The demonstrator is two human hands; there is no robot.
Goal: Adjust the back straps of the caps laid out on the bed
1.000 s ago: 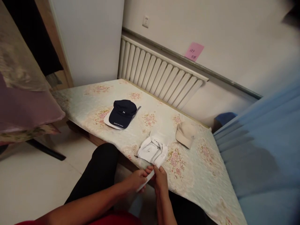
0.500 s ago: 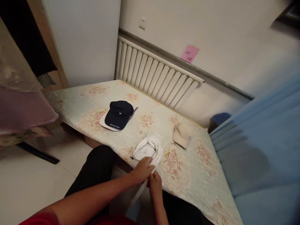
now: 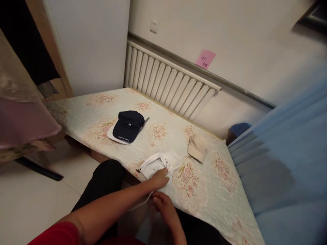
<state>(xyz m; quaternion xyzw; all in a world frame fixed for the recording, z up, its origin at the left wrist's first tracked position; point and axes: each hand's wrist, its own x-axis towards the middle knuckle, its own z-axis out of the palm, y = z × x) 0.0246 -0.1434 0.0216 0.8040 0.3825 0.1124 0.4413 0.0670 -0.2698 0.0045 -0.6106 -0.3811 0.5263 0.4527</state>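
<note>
A white cap (image 3: 152, 165) lies open side up at the near edge of the floral-covered bed. My left hand (image 3: 160, 178) is closed on its near rim, hiding part of the cap. Just below, my right hand (image 3: 163, 205) has its fingers curled and pinched at the end of a thin white strip (image 3: 140, 205). That strip runs down to the left behind my left forearm; whether it joins the cap I cannot tell. Farther off to the left, a navy cap (image 3: 129, 124) rests on top of a white-brimmed one (image 3: 113, 136). A beige cap (image 3: 198, 148) sits to the right.
The bed's floral cover (image 3: 158, 132) stretches to a white radiator (image 3: 163, 75) along the wall. A blue curtain (image 3: 281, 163) hangs at the right. Draped cloths (image 3: 28, 115) are at the left, and my knee (image 3: 108, 177) is against the near edge.
My right hand has moved slightly left and down, away from the left hand. The white strip now looks thinner, turned edge-on. My left hand and the white cap have shifted slightly.
</note>
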